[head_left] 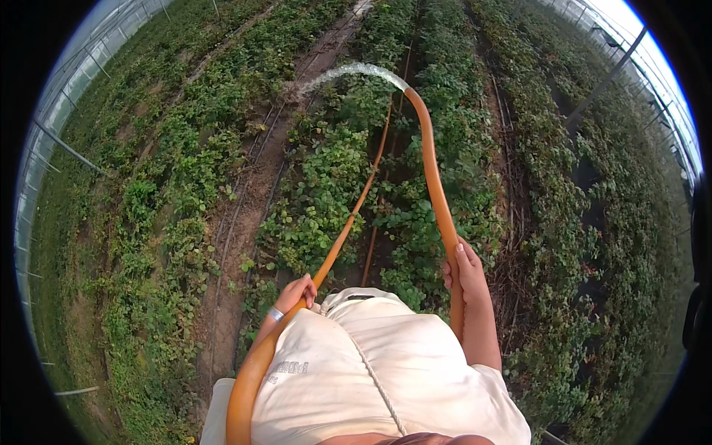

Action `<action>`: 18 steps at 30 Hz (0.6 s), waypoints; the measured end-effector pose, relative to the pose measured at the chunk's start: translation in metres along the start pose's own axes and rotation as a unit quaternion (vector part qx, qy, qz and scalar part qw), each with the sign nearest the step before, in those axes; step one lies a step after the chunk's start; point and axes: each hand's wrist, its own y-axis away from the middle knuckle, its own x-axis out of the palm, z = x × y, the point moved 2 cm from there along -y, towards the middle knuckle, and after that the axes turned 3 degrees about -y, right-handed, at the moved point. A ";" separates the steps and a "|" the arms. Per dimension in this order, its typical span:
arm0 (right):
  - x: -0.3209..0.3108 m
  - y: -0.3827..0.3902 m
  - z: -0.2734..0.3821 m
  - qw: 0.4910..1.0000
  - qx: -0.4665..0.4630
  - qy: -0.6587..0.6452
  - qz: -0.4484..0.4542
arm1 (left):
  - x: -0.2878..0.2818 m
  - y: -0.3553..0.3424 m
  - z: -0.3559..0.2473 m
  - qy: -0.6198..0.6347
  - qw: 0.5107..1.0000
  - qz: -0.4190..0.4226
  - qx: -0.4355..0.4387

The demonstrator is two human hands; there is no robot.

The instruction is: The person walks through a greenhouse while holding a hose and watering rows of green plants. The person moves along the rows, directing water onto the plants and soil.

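Cream shirt [371, 363], 6 o'clock | left hand [296, 292] (7), right hand [466, 270] (4) both gripping orange hose [436, 182] — just aim water [363, 69] at soil [256, 196], 11ish

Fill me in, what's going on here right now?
A person in a pale shirt is handling an orange hose among rows of leafy plants. The right hand grips it below its raised open end, while the left hand curls over another stretch beside the body. Water is running, arcing leftward from that end toward a strip of bare soil between rows.
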 end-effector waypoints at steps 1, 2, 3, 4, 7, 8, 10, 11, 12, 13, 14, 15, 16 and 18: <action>-0.013 0.006 0.009 0.999 -0.020 -0.018 -0.042 | 0.001 -0.004 -0.002 0.001 1.000 0.010 -0.002; -0.026 0.012 0.016 0.995 -0.040 -0.035 -0.085 | 0.002 -0.010 -0.006 -0.010 1.000 0.018 -0.006; -0.041 0.017 0.020 0.990 -0.056 -0.054 -0.117 | 0.004 -0.013 -0.009 -0.019 0.999 0.024 -0.011; -0.055 0.022 0.024 0.987 -0.071 -0.060 -0.134 | 0.006 -0.017 -0.012 -0.027 0.999 0.028 -0.015; -0.089 0.034 0.028 0.975 -0.064 -0.038 -0.208 | 0.018 -0.026 -0.016 -0.012 0.999 0.028 -0.023; -0.098 0.037 0.026 0.974 -0.055 -0.029 -0.219 | 0.024 -0.028 -0.015 -0.003 0.999 0.023 -0.023; -0.123 0.038 0.018 0.971 -0.036 -0.010 -0.237 | 0.036 -0.030 -0.013 0.009 1.000 0.022 -0.018; -0.139 0.037 0.010 0.968 -0.025 0.000 -0.249 | 0.042 -0.030 -0.012 0.016 1.000 0.020 -0.014; -0.152 0.037 0.003 0.966 -0.011 0.008 -0.260 | 0.047 -0.031 -0.008 0.016 1.000 0.019 -0.010; -0.164 0.038 -0.002 0.963 0.002 0.016 -0.270 | 0.051 -0.031 -0.004 0.017 1.000 0.018 -0.006; -0.177 0.038 -0.010 0.960 0.017 0.024 -0.278 | 0.054 -0.030 0.000 0.018 1.000 0.015 -0.004; -0.192 0.038 -0.018 0.959 0.026 0.023 -0.281 | 0.059 -0.031 0.003 0.017 1.000 0.011 -0.003; -0.206 0.040 -0.025 0.957 0.028 0.033 -0.287 | 0.063 -0.032 0.005 0.015 1.000 0.007 -0.002; -0.229 0.041 -0.035 0.953 0.035 0.054 -0.297 | 0.074 -0.030 0.006 0.025 1.000 -0.001 0.006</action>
